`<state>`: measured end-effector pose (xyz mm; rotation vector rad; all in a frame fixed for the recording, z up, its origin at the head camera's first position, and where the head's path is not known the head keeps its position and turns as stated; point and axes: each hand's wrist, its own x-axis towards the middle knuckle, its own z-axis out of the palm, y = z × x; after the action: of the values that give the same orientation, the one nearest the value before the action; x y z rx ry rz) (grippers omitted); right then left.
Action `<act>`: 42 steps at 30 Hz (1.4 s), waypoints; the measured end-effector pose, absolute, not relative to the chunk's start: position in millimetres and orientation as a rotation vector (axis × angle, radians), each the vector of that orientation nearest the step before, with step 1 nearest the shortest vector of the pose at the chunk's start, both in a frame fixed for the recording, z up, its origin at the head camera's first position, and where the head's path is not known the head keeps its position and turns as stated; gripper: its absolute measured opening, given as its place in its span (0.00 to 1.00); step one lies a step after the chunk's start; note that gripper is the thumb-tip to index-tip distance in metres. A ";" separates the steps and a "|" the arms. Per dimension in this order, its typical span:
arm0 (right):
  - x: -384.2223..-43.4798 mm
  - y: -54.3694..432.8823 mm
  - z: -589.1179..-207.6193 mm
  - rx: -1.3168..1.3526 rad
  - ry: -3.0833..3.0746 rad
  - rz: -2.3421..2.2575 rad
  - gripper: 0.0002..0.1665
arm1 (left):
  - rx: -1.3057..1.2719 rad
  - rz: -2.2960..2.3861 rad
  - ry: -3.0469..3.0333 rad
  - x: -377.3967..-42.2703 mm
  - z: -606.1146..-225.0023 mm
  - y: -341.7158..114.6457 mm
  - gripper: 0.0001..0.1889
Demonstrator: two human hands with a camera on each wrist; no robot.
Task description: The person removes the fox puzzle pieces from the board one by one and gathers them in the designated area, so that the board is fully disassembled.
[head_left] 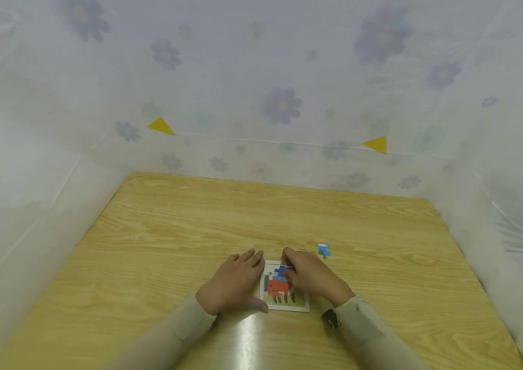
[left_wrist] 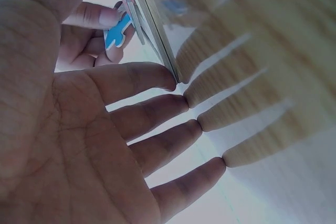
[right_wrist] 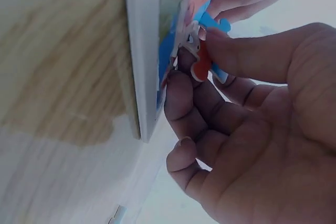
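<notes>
A small jigsaw puzzle board [head_left: 286, 308] with a white border lies on the table, its picture showing a red animal shape on green with blue parts above. My left hand [head_left: 235, 282] lies along the board's left side, fingers extended, with fingertips on the tabletop in the left wrist view and the thumb near the lower left corner. Over the board's upper right, my right hand [head_left: 313, 275] pinches a puzzle piece [right_wrist: 201, 65] between thumb and fingers. Red and blue show on that piece in the right wrist view. Its lower end is hidden by the fingers.
Blue and green puzzle pieces [head_left: 323, 250] lie on the table just beyond the right hand. The wooden table [head_left: 173, 216] is enclosed by a pale flowered sheet [head_left: 242, 72] at the back and both sides. Yellow triangles [head_left: 376, 145] mark the back sheet.
</notes>
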<state>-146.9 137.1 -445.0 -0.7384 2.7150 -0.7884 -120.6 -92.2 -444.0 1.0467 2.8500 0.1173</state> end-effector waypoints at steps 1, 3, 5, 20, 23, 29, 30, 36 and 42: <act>-146.8 136.8 -445.9 -0.748 2.725 -0.771 0.11 | 1.045 0.121 2.846 -120.5 -443.9 -92.3 0.58; -146.6 135.9 -447.2 -0.777 2.743 -0.746 0.12 | 1.041 0.125 2.842 -120.2 -443.6 -92.1 0.58; -146.5 135.3 -448.5 -0.802 2.754 -0.733 0.13 | 1.033 0.102 2.846 -119.4 -443.1 -90.9 0.57; -156.1 140.1 -446.2 -0.798 2.568 -0.916 0.06 | 1.274 -0.120 3.002 -77.7 -428.1 -57.5 0.37; -158.5 143.3 -447.2 -0.780 2.537 -0.986 0.07 | 1.272 -0.099 3.004 -72.4 -429.2 -55.1 0.37; -164.8 157.3 -444.3 -0.776 2.544 -1.156 0.06 | 1.294 -0.137 2.949 -67.4 -435.9 -54.9 0.33; -166.5 161.3 -442.4 -0.774 2.563 -1.180 0.05 | 1.291 -0.162 2.944 -67.5 -436.6 -55.4 0.32; -180.2 203.5 -428.6 -0.630 2.734 -1.222 0.06 | 1.328 -0.214 2.976 -68.2 -437.0 -58.6 0.27; -192.6 252.8 -422.5 -0.504 2.808 -1.088 0.04 | 1.342 -0.244 3.006 -68.0 -437.8 -59.7 0.25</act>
<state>-192.6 252.8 -422.5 -0.5039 2.8083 -1.0881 -68.0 -59.7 -437.8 1.3418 3.0056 -0.2439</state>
